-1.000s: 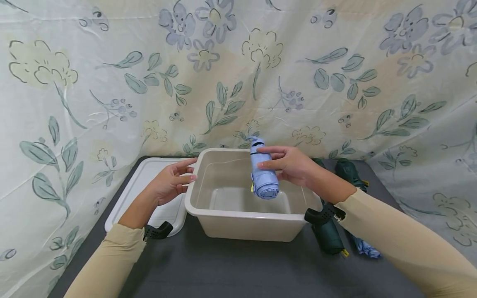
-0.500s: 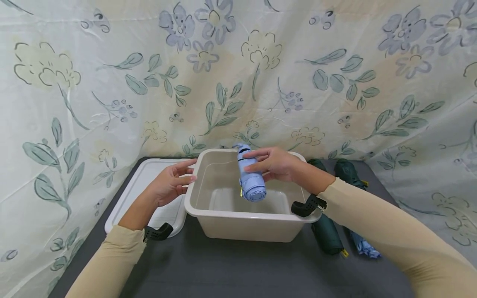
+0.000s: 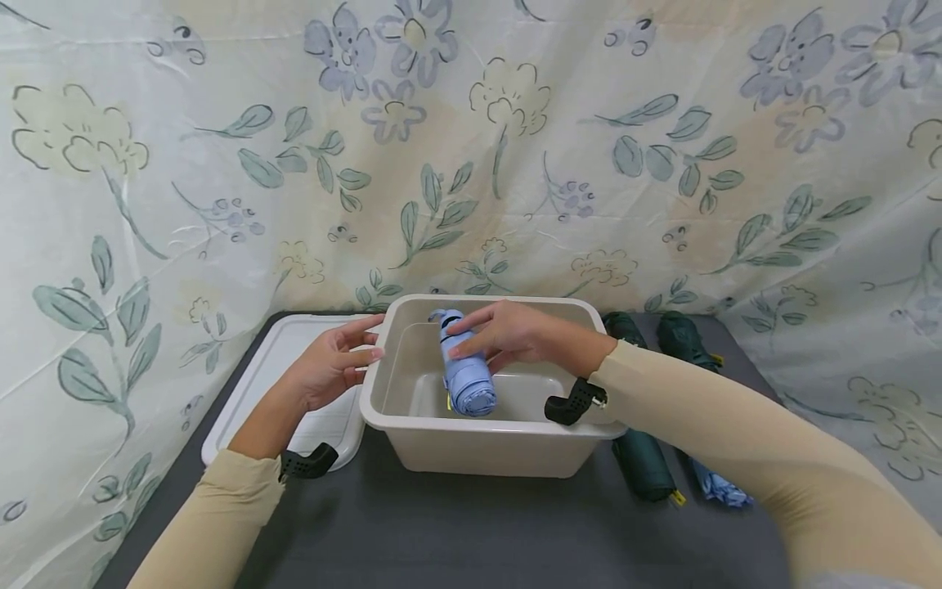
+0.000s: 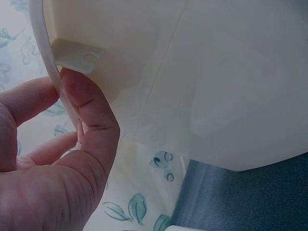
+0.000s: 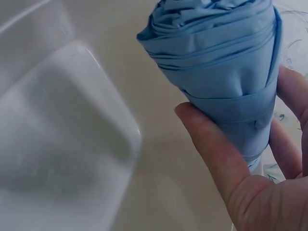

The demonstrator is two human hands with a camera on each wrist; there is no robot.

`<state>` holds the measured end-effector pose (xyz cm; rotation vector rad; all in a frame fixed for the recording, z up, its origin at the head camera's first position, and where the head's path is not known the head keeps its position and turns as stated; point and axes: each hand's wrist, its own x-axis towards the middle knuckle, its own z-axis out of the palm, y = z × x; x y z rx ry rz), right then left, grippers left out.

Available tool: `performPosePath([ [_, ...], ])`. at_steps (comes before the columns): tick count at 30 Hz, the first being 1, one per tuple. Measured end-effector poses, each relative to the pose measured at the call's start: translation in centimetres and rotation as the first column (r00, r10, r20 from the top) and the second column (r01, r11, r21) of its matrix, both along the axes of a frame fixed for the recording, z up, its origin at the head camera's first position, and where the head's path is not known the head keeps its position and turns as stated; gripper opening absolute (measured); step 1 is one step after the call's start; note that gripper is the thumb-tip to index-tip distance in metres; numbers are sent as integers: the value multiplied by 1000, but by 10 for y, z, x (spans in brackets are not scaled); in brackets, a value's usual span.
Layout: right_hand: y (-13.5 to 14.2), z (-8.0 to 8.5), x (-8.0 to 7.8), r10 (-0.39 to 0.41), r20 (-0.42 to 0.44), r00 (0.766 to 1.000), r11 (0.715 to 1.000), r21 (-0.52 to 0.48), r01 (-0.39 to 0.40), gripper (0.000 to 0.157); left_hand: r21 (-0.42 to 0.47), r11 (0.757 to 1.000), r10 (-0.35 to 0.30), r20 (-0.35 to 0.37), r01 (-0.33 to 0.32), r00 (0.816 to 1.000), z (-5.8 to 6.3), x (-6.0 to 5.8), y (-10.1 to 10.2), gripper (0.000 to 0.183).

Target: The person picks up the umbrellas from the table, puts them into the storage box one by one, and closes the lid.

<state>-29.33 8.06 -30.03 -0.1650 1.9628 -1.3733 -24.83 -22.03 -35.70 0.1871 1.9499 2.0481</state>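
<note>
A light blue folded umbrella (image 3: pixel 468 372) is gripped between the thumb and fingers of my right hand (image 3: pixel 508 331), over the left half of a beige plastic bin (image 3: pixel 486 448). Its rolled end points toward me and the strap end points away. In the right wrist view the thumb lies along one side of the umbrella (image 5: pixel 226 77), with fingers on the other. My left hand (image 3: pixel 331 366) pinches the bin's left rim. Seen from the left wrist, the thumb of that hand (image 4: pixel 91 130) is on one side of the rim and the fingers on the other.
A white lid (image 3: pixel 257 401) lies left of the bin on the dark grey table (image 3: pixel 456 523). To the right are a dark green folded umbrella (image 3: pixel 643 466), another dark green one (image 3: pixel 684 337) behind, and a blue one (image 3: pixel 721 484), partly hidden by my right sleeve. A floral curtain hangs behind.
My right hand has carried the blue umbrella leftward and lower, from over the bin's right-middle to its left half. The left hand has stayed at the rim.
</note>
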Motion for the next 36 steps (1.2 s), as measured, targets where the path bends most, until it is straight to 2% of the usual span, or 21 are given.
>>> performPosePath([
  [7, -13, -8, -4, -3, 6, 1000, 999, 44, 3, 49, 15, 1000, -17, -10, 17, 1000, 0, 1, -1, 69],
  [15, -22, -29, -7, 25, 30, 999, 997, 69, -27, 46, 41, 999, -17, -6, 18, 1000, 0, 1, 1, 70],
  [21, -29, -41, -5, 31, 33, 999, 998, 51, -33, 48, 47, 999, -18, -4, 18, 1000, 0, 2, 1, 71],
  [36, -51, -56, -4, 66, 33, 997, 995, 77, -69, 51, 22, 1000, -12, -6, 13, 1000, 0, 2, 1, 68],
])
